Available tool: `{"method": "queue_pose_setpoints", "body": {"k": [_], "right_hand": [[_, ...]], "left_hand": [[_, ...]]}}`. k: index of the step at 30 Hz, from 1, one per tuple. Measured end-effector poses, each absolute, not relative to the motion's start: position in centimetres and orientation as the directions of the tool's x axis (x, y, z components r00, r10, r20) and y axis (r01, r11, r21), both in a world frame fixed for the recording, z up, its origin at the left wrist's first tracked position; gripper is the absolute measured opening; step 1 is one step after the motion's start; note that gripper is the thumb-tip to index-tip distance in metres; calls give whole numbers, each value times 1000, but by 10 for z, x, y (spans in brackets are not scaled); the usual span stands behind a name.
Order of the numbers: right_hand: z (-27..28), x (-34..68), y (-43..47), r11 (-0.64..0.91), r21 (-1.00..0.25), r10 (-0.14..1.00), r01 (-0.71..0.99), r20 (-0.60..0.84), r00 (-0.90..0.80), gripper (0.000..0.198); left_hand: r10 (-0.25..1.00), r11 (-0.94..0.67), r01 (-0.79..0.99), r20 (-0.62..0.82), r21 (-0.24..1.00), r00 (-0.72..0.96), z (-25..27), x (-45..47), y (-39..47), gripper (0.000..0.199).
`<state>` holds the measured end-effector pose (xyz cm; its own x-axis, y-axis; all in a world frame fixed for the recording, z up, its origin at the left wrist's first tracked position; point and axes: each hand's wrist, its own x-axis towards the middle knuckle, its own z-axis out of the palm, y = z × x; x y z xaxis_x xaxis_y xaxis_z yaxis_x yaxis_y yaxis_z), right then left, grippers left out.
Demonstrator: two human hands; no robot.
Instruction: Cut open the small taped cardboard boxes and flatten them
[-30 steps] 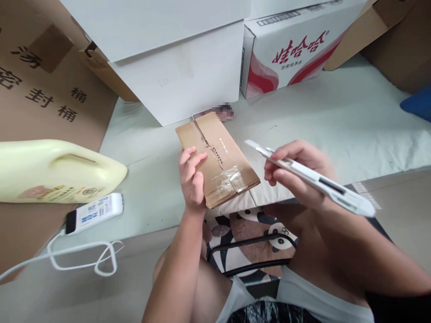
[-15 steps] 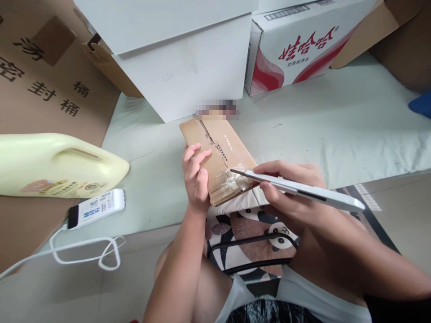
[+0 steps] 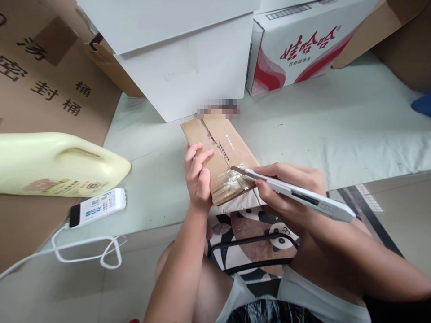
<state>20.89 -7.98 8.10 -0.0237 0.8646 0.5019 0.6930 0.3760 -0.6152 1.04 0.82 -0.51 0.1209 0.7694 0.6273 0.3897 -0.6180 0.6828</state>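
Your right hand (image 3: 286, 190), fingers closed on the white utility knife (image 3: 299, 196), has brought its blade down onto the taped seam; your left hand (image 3: 198, 179) grips the cardboard box (image 3: 222, 157) just beside the blade.

Parcel (image 3: 220, 157) before two boxes (image 3: 188, 67) — jug (image 3: 60, 163) and charger (image 3: 97, 207) left.

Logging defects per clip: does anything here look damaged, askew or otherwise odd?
Yes. The small cardboard parcel has a ragged tear along its top seam and crumpled clear tape at the near end, where the utility knife in the right hand touches. The yellow jug lies on its side.
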Motion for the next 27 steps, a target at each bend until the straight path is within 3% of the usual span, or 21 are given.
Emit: {"method": "queue_pose_setpoints", "body": {"k": [7,27], "right_hand": [[85,209,-82,401,-584,858,706,509,-66,11],[88,215,-82,317,-732,930,603,365,-45,22]], "left_hand": [[769,-614,386,632,688,98,-3,13,7,45],[767,-613,377,637,694,76,-3,14,7,44]]}}
